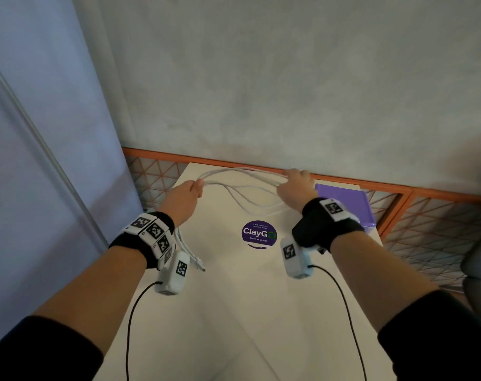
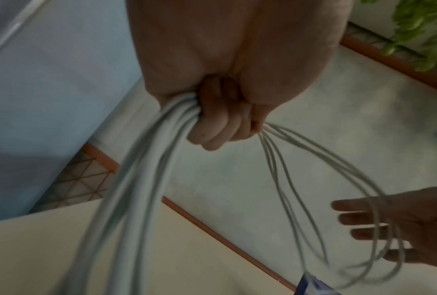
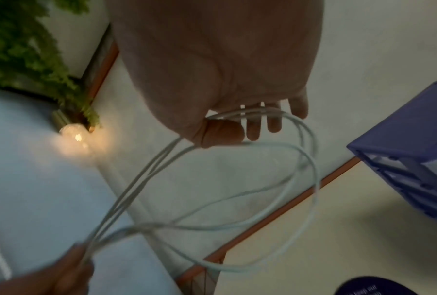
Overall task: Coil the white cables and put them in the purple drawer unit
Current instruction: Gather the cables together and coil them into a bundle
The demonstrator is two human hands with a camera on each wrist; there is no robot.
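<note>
Several white cables (image 1: 242, 177) run as a slack bundle between my two hands above the white table (image 1: 233, 298). My left hand (image 1: 191, 189) grips the bundle in a fist (image 2: 217, 121); the tails hang down past the wrist (image 2: 136, 199), their connectors lying on the table (image 1: 199, 264). My right hand (image 1: 295, 185) is at the far right, fingers straight and spread (image 2: 358, 219), and the cable loops (image 3: 275, 159) drape across them next to the thumb (image 3: 222, 133). The purple drawer unit (image 1: 343, 200) stands just right of that hand, drawers facing it (image 3: 401, 155).
A round purple ClayGo sticker (image 1: 258, 234) marks the table's middle. An orange wire-grid rail (image 1: 398, 188) runs behind the table below a grey wall. A blue panel (image 1: 41, 133) stands at left, and green foliage (image 3: 23, 49) and a lit bulb (image 3: 73, 133) show beyond.
</note>
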